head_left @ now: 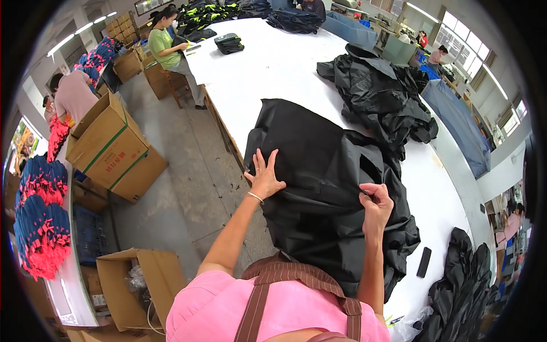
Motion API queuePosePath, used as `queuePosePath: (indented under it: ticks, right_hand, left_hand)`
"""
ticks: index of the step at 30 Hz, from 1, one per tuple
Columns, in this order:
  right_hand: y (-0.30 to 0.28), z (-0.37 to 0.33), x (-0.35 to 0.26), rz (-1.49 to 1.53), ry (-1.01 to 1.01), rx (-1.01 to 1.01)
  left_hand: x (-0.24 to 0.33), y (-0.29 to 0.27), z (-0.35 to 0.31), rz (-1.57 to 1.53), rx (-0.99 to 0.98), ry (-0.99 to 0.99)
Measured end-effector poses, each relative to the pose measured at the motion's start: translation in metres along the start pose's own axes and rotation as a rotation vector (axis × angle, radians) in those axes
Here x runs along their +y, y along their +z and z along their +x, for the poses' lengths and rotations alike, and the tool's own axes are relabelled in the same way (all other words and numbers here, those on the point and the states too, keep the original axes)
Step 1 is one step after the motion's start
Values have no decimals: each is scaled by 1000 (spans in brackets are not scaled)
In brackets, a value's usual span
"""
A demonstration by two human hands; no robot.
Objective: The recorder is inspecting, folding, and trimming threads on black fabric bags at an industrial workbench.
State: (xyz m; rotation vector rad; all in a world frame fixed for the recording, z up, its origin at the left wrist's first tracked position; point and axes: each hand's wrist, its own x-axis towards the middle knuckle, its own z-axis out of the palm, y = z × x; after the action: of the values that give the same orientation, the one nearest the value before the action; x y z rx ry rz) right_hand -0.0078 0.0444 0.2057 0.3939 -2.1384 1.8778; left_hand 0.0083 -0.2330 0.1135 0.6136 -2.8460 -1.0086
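A large sheet of black fabric (307,148) is spread over the near part of the white table, and its lower folds hang toward my body. My left hand (265,175) lies on the fabric's left side with its fingers spread. On the right, my right hand (376,204) is closed in a pinch on the black fabric, close to a raised fold. Part of what its fingertips grip is hidden. Beyond my right hand, a heap of crumpled black fabric (379,94) lies on the table.
The white table (268,62) stretches away from me, bearing a folded black stack (229,43). At right lie a small black bar (424,262) and more black fabric (458,285). Cardboard boxes (117,148) stand left on the floor. A person in green (168,48) sits at the table's far left.
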Motion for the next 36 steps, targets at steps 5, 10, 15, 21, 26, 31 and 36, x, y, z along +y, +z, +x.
queuePosePath:
  ticks: [5, 10, 15, 21, 26, 31, 36]
  right_hand:
    - [-10, 6, 2, 169, 77, 35]
    - [-22, 11, -4, 250, 139, 97]
    - [-21, 5, -1, 227, 135, 88]
    - [-25, 6, 2, 171, 134, 121]
    - [-21, 11, -5, 235, 162, 117]
    - [-26, 11, 7, 300, 175, 124]
    - [-34, 4, 23, -331, -26, 69]
  left_hand:
    - [-9, -13, 5, 17, 186, -28]
    - [-39, -50, 2, -152, 326, -60]
    - [-13, -48, -27, 181, 508, 130]
    - [47, -9, -56, 130, 150, 844]
    - [51, -18, -30, 175, 66, 865]
    - [53, -9, -23, 80, 103, 933]
    - [67, -27, -45, -11, 176, 921]
